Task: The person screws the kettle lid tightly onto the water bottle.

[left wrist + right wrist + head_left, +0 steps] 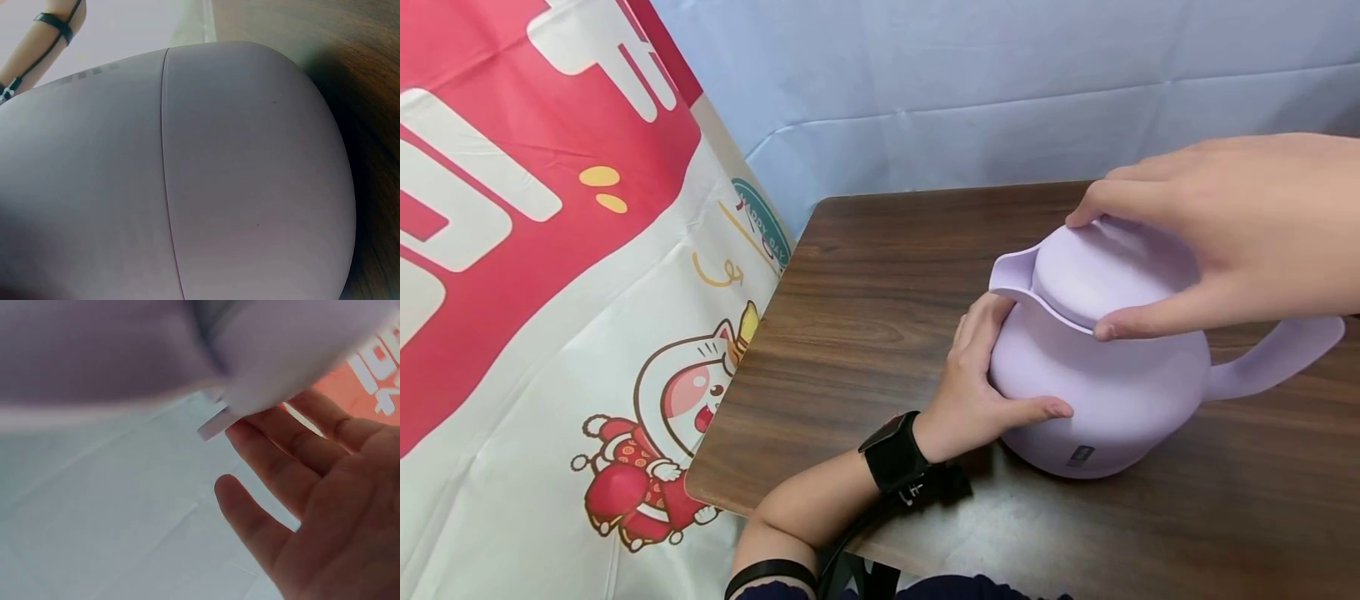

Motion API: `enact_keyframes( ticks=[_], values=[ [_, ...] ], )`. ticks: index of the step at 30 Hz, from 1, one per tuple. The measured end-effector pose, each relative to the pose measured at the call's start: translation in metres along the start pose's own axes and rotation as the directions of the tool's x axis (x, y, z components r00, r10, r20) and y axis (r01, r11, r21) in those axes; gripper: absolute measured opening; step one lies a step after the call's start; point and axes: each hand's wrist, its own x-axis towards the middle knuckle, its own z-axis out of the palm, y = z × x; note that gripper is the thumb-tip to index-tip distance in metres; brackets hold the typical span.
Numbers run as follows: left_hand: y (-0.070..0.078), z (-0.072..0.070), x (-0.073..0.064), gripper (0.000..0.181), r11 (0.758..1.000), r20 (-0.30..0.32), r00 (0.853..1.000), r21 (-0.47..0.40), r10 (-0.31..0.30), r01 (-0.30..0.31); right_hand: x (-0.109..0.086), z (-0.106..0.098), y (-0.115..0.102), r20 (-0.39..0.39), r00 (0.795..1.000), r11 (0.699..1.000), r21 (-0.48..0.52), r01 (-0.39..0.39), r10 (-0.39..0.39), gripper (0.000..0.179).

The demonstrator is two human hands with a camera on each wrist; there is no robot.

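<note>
A lavender jug stands upright on the wooden table, its spout toward the left and its handle toward the right. My left hand holds the side of the body below the spout, thumb across the front. From above, my right hand grips the round lid between thumb and fingers. Whether the lid is seated or slightly raised, I cannot tell. The jug's smooth side, with a thin seam, fills the left wrist view. Several right fingers reach the lavender plastic in the right wrist view.
The brown table has its left edge beside a printed red and white cloth. Behind the table hangs a pale blue cloth. A black wrist device with a cable sits on my left wrist.
</note>
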Motion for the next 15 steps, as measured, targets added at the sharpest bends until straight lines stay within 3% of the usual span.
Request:
enact_keyframes(
  ticks=[3, 7, 11, 15],
  values=[
    [0.000, 0.000, 0.000, 0.099, 1.000, 0.001, 1.000, 0.003, 0.002, -0.002, 0.000, -0.001, -0.003, -0.008, 1.000, 0.999, -0.032, -0.024, 0.024, 0.067],
    [0.000, 0.000, 0.000, 0.100, 1.000, 0.006, 1.000, -0.003, 0.001, -0.001, -0.005, -0.001, 0.007, 0.040, 0.999, 1.000, 0.005, -0.018, 0.018, 0.080],
    [0.000, 0.001, -0.001, 0.100, 1.000, 0.013, 1.000, -0.017, -0.003, 0.003, -0.017, 0.009, 0.038, 0.119, 0.992, 0.997, 0.080, 0.020, -0.030, 0.099],
    [0.000, 0.001, -0.002, 0.100, 1.000, 0.006, 1.000, -0.019, -0.001, 0.001, -0.027, 0.029, 0.074, 0.143, 0.983, 0.988, 0.117, 0.103, -0.119, 0.102]
  ],
)
